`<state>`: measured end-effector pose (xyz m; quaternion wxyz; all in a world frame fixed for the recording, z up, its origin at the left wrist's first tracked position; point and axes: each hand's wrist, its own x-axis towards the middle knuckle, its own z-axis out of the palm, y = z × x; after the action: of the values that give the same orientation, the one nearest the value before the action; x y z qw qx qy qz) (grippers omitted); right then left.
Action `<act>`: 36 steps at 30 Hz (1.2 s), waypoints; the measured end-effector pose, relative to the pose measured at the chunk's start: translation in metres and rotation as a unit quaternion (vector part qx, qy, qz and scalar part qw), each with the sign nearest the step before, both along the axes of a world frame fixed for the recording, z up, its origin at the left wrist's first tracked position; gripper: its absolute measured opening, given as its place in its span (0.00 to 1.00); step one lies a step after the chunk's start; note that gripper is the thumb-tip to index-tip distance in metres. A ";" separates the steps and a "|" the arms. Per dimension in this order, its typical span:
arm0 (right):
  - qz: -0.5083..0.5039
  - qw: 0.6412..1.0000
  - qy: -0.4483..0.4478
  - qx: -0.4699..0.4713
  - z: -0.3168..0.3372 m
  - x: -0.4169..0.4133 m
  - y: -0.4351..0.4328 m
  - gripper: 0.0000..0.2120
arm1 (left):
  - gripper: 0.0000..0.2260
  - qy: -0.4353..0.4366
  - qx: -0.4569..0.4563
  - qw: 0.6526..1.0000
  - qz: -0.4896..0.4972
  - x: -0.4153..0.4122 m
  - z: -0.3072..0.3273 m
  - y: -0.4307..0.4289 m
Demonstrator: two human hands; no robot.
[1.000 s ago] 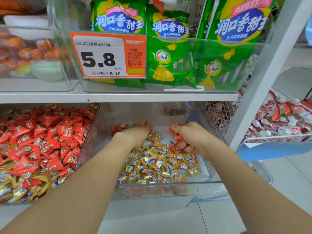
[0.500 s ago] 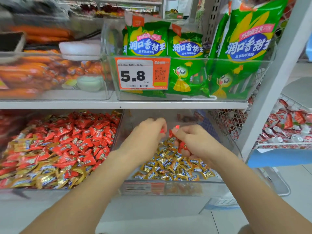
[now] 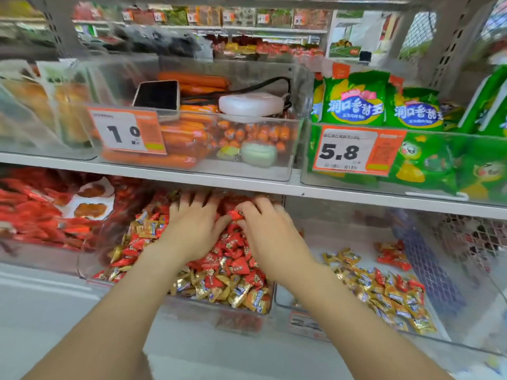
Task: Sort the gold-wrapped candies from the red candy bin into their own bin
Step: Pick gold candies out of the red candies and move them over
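Observation:
The clear red candy bin (image 3: 175, 304) sits on the lower shelf, full of red candies (image 3: 233, 259). Gold-wrapped candies (image 3: 219, 292) lie mixed in along its front and left side. To its right, the clear gold candy bin (image 3: 452, 272) holds a heap of gold candies (image 3: 384, 297) with a few red ones (image 3: 391, 256) among them. Both hands reach into the red bin. My left hand (image 3: 192, 223) lies flat on the red candies with its fingers spread. Beside it, my right hand (image 3: 266, 229) has curled fingers that pinch a red candy (image 3: 235, 215).
The upper shelf edge (image 3: 247, 185) hangs just above my fingertips. On it stand a clear bin of orange sausages (image 3: 178, 144) and green snack packs (image 3: 354, 105). Red packets (image 3: 41, 215) fill the bin on the left. A wire basket (image 3: 466, 237) is at the right.
Both hands have moved left, out of the gold candy bin and into the red candy bin. My left hand has spread flat. The view has swung left and up.

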<state>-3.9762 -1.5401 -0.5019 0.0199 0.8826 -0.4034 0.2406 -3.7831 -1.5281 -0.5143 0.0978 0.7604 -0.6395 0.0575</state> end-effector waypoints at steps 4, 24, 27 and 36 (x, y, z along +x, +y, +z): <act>-0.025 0.990 0.122 0.063 0.002 0.024 -0.026 0.22 | 0.31 0.059 0.063 0.996 0.007 0.012 -0.011 -0.013; -0.067 0.983 -0.099 0.140 0.013 -0.152 -0.004 0.17 | 0.16 0.035 -0.084 0.948 -0.306 -0.145 0.038 0.050; -0.228 0.944 -0.002 0.238 0.001 -0.206 -0.028 0.14 | 0.11 0.053 0.060 0.963 -0.256 -0.187 0.022 0.032; -0.266 0.886 0.150 0.350 -0.041 -0.267 -0.050 0.21 | 0.34 0.097 0.269 0.958 -0.034 -0.226 -0.033 -0.063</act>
<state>-4.2435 -1.5902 -0.5432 -0.1666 0.7176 -0.6730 -0.0656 -4.0093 -1.5913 -0.5469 -0.0474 0.7386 -0.6439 -0.1942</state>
